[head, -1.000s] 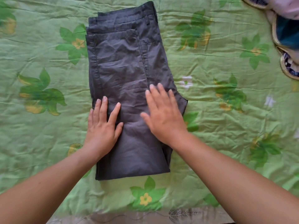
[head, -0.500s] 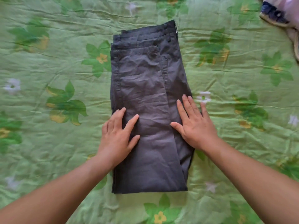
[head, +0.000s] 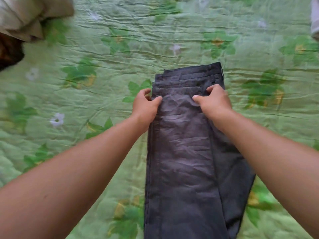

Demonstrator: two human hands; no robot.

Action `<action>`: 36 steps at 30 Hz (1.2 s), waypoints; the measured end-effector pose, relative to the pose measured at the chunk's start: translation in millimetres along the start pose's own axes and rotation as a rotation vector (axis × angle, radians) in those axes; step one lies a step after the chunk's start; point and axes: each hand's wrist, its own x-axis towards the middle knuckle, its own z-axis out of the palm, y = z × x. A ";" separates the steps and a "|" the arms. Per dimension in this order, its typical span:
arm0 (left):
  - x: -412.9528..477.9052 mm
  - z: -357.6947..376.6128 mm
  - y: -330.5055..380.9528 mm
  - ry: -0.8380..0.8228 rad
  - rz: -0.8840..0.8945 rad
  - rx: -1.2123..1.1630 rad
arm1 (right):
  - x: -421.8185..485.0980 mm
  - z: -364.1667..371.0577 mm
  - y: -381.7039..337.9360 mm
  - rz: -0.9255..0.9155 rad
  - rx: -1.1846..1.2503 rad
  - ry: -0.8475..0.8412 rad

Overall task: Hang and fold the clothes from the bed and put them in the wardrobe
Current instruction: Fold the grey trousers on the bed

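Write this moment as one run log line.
left hand: grips folded dark grey trousers | right hand: grips trousers | surface: green floral bedsheet

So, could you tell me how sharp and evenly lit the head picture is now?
Head view: motion blur smears the bedspread and the beige cloth at top left; light is soft and even, with a pale sheen on the trousers and no hard shadows.

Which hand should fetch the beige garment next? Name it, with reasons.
Left. The beige garment lies at the far left of the bedspread, on the same side as the left hand; the right hand is across the trousers from it. Both hands grip the trousers, so it must release first.
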 end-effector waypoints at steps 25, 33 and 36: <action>-52.7 0.2 -26.8 -0.055 0.641 0.853 | -73.2 15.4 34.5 -0.736 -0.666 0.100; -106.1 -14.5 -98.6 -0.291 0.683 1.108 | -124.8 17.2 137.2 -0.706 -0.891 -0.137; -144.4 -20.9 -105.5 -0.196 0.479 0.900 | -153.2 13.8 152.1 -0.600 -0.823 -0.114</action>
